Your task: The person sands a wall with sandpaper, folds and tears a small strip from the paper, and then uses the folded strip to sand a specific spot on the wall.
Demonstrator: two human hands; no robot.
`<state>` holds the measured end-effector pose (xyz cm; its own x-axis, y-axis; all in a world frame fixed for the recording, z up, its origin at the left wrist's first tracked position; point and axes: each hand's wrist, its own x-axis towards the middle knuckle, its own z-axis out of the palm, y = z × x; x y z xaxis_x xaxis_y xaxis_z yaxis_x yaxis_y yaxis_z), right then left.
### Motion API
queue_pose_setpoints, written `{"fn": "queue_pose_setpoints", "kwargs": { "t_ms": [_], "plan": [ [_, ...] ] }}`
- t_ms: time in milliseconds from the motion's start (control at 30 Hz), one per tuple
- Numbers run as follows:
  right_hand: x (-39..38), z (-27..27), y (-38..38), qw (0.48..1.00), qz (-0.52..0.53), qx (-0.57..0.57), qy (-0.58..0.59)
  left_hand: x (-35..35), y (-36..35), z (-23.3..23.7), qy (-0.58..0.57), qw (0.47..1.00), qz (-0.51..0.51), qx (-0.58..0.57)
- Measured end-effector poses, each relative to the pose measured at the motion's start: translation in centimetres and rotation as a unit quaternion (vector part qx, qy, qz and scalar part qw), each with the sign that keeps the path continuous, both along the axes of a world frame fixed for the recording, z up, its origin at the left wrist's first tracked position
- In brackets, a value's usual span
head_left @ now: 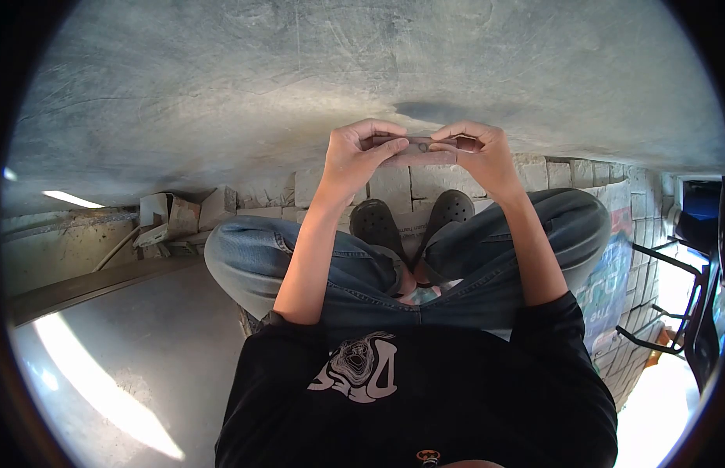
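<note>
Between both hands a small flat greyish-pink piece (419,158) is held level, close to the grey wall-like surface (222,86). My left hand (360,156) grips its left end, thumb on the near side and fingers curled over the top. At the right end, my right hand (475,156) pinches it in the same way. A small round mark shows near the middle of the piece. What the piece is made of cannot be made out.
Below the hands are dark clogs (378,224) on pale bricks (390,183) and bent knees in jeans. Cardboard pieces (179,218) lie at the left beside a grey panel (160,335). A black chair frame (694,312) stands at the right.
</note>
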<state>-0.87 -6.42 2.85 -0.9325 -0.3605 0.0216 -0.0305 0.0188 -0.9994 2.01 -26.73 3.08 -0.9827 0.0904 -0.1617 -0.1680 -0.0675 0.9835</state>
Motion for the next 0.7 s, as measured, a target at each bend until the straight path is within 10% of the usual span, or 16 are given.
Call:
{"fn": "queue_pose_setpoints", "kwargs": {
  "t_ms": [133,467,700],
  "plan": [
    [0.2,1.4,-0.1,0.984,0.004,-0.006,-0.180,0.1,0.1,0.1,0.013,0.999,0.001,0.036],
    [0.1,-0.1,0.1,0.997,0.039,-0.032,-0.063,0.1,-0.1,0.3,-0.066,0.997,-0.017,0.021],
    [0.3,1.1,0.0,0.978,0.027,-0.031,-0.206,0.1,0.1,-0.2,0.033,0.999,-0.023,-0.002]
  ]
}}
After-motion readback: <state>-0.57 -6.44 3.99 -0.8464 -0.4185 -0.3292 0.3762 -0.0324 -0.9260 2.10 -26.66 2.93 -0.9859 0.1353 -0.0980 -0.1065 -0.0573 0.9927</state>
